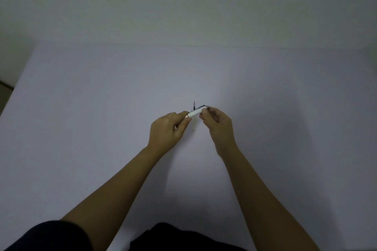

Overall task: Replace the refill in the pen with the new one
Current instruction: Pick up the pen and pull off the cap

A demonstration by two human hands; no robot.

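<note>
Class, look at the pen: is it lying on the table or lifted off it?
Lifted: the left hand and right hand each pinch an end of the pen above the table.

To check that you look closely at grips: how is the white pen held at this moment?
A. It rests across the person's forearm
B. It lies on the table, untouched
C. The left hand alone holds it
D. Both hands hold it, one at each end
D: the left hand pinches one end of the pen and the right hand the other, above the table.
</note>
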